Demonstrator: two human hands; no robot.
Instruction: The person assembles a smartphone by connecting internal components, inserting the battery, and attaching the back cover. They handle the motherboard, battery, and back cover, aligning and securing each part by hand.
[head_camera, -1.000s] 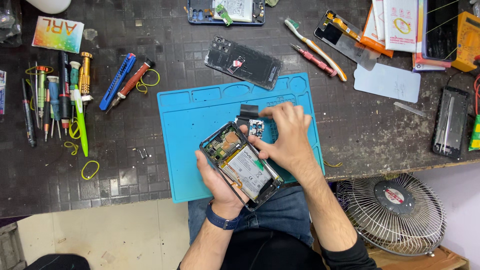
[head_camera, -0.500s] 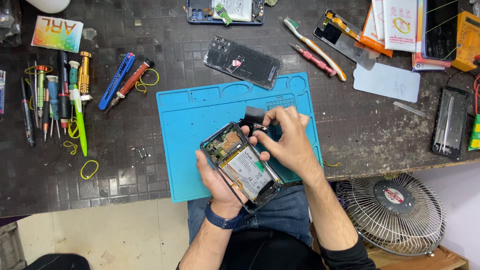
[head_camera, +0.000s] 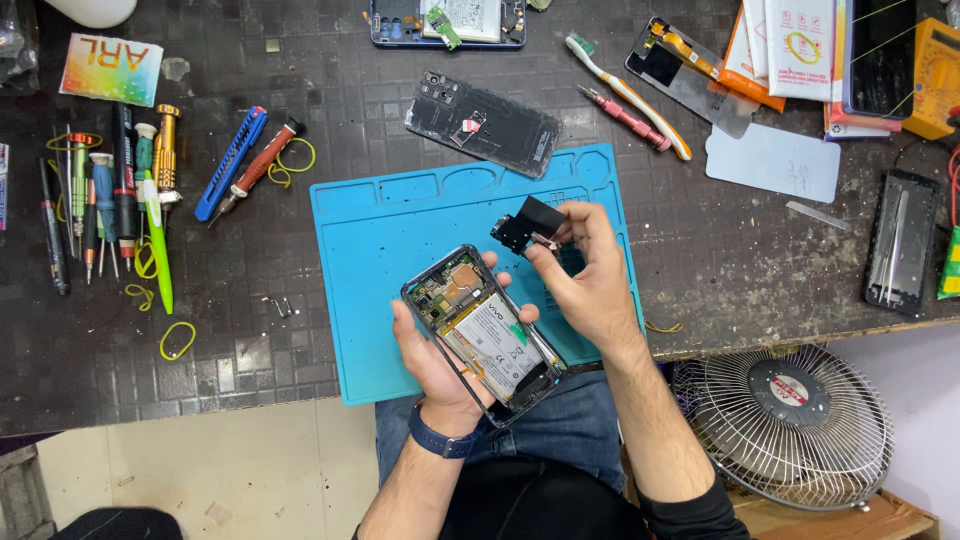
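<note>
My left hand (head_camera: 437, 360) cradles an opened smartphone (head_camera: 483, 333) from below, its back off, with the white battery and circuit board showing. My right hand (head_camera: 588, 275) pinches a small black component (head_camera: 527, 224) between thumb and fingers, lifted just above and to the right of the phone's top end. Both hands hover over the near part of a blue silicone work mat (head_camera: 400, 240) on the dark bench.
A removed phone back cover (head_camera: 482, 123) lies beyond the mat. Screwdrivers and tools (head_camera: 120, 190) and a blue cutter (head_camera: 231, 162) sit at left. Another opened phone (head_camera: 447, 22), a toothbrush (head_camera: 628, 92), packaged parts (head_camera: 800, 50) lie at back. A fan (head_camera: 782, 425) stands below right.
My right hand has lifted the small black component up and away from the phone's top end. The left hand kept the phone almost still.
</note>
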